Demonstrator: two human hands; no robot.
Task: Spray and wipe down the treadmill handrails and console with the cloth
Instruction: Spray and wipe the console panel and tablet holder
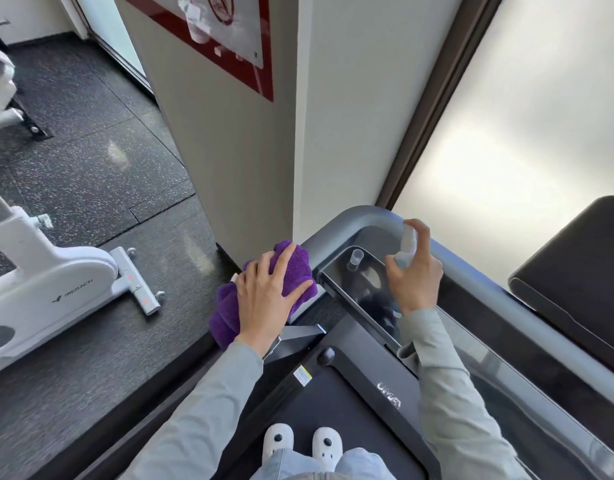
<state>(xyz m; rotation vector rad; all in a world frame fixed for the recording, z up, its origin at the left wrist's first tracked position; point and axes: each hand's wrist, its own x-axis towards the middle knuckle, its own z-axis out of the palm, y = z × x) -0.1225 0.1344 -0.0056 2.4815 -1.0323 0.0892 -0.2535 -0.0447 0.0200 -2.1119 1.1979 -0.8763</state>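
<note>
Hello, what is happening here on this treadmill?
A person stands on the treadmill belt and cleans it. The left hand presses a purple cloth onto the grey handrail at its left side. The right hand holds a small spray bottle next to the rail's curved corner, above the dark console.

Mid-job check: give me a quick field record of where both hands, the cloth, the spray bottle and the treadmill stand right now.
left hand: palm down, pressing the purple cloth on the left handrail
right hand: gripping the spray bottle, nozzle close to the front handrail
console: dark glossy panel below the bottle; a small clear cap stands on it
person: standing on the treadmill belt, white slippers visible
nearby: white exercise bike on the floor to the left
spray mist: cannot tell
</note>
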